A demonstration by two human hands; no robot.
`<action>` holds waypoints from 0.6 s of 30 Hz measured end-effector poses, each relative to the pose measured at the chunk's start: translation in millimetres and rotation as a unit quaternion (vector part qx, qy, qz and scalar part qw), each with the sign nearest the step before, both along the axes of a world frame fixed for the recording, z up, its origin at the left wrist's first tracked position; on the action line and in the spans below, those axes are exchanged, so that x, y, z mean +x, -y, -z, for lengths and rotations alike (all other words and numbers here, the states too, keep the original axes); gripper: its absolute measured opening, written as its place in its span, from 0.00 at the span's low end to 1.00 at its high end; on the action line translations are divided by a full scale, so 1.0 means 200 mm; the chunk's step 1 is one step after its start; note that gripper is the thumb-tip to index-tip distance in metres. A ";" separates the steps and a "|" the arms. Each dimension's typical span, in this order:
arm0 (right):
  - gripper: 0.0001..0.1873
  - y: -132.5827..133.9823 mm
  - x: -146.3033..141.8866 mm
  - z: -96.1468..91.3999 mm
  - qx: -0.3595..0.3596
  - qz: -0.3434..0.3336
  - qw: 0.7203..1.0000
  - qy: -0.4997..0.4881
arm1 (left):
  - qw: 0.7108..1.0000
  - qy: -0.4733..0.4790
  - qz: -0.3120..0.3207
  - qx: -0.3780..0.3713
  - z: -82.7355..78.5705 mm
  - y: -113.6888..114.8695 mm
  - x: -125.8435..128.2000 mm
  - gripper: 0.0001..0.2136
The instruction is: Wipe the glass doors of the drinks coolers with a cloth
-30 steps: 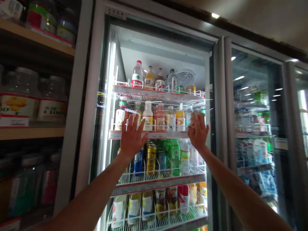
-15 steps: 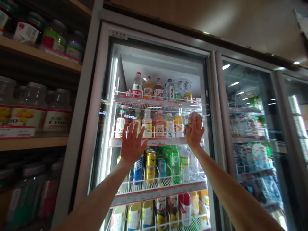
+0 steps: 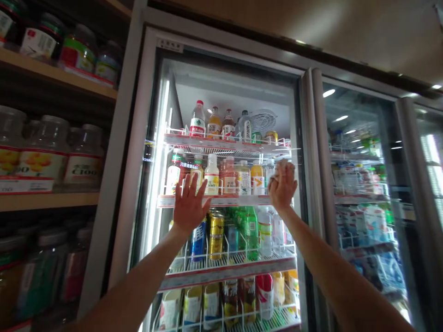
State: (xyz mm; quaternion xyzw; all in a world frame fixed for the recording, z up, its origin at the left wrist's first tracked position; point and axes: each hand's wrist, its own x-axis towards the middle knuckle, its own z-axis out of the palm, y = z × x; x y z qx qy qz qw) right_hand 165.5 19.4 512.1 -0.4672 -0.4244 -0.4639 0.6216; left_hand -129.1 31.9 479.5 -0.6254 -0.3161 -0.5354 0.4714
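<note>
A glass cooler door [image 3: 228, 87] stands upright in front of me, with drinks on racks behind it. My left hand [image 3: 188, 205] lies flat against the glass at the left, palm forward and fingers spread, holding nothing. At the right side of the pane, my right hand [image 3: 284, 190] presses a crumpled, light-coloured cloth [image 3: 284, 167] to the glass. The fingers cover much of the cloth. Beyond the glass, between the two hands, is a row of bottles [image 3: 230, 177].
On the left, open shelves [image 3: 55, 74] carry large bottles. A vertical metal door handle [image 3: 316, 152] runs down the right edge of the pane. Further right is another glass cooler door [image 3: 360, 120] with stocked racks behind it. Bottles and cans fill the lower racks [image 3: 228, 272].
My right hand, with the cloth, has shifted slightly to the right on the glass. The left hand stays in place. The view has tilted very slightly.
</note>
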 end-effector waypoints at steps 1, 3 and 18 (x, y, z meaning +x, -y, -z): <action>0.26 0.01 -0.04 0.02 -0.021 -0.004 0.998 0.066 | 1.000 0.000 0.001 -0.004 0.00 0.00 0.00 0.25; 0.25 0.03 -0.09 0.06 -0.069 -0.006 0.980 0.188 | 1.000 0.001 0.001 -0.011 0.00 0.01 -0.01 0.24; 0.27 -0.01 -0.25 -0.14 -0.071 -0.006 0.950 0.305 | 0.996 0.084 -0.002 0.016 -0.32 -0.01 -0.18 0.25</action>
